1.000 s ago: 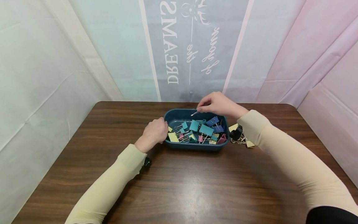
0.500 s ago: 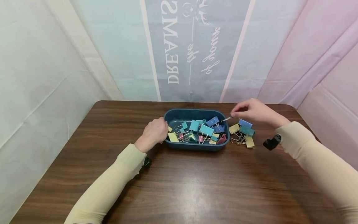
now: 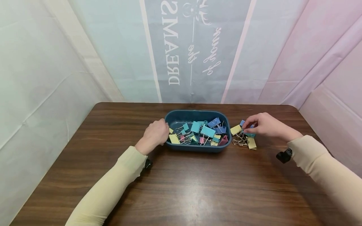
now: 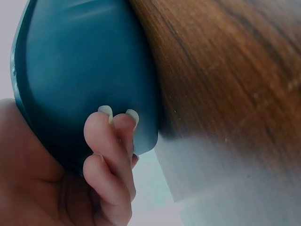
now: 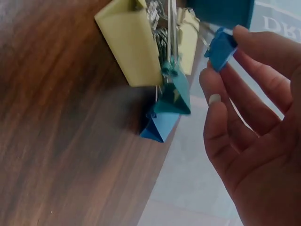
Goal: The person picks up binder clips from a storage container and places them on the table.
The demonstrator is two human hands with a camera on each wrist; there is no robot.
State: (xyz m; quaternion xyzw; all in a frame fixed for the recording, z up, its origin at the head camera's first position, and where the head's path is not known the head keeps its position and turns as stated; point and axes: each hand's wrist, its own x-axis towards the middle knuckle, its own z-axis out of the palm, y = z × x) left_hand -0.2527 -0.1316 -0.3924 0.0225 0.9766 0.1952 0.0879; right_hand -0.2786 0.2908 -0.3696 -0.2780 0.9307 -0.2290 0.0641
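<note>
My left hand (image 3: 155, 133) grips the left end of a dark teal bin (image 3: 198, 149). In the left wrist view its curled fingers (image 4: 101, 136) press against the bin's outer wall (image 4: 89, 61). Inside lie several binder clips, among them a light blue one (image 3: 208, 131) and a yellow one (image 3: 174, 138). Right of the bin, my right hand (image 3: 266, 126) pinches a small blue binder clip (image 5: 221, 51) between thumb and fingertips. It hangs over a small pile of clips: yellow (image 5: 131, 44), green (image 5: 175, 94) and blue (image 5: 161, 127), their wire handles bunched together.
A brown wooden table (image 3: 192, 185) carries the bin and the pile. Behind it hangs a printed cloth (image 3: 195, 56), with pale cloth walls (image 3: 36, 72) at both sides. The pile sits close to the bin's right end.
My right hand has moved right from above the bin, then down to the pile, with a small clip at its fingertips. My left hand has kept its grip on the bin.
</note>
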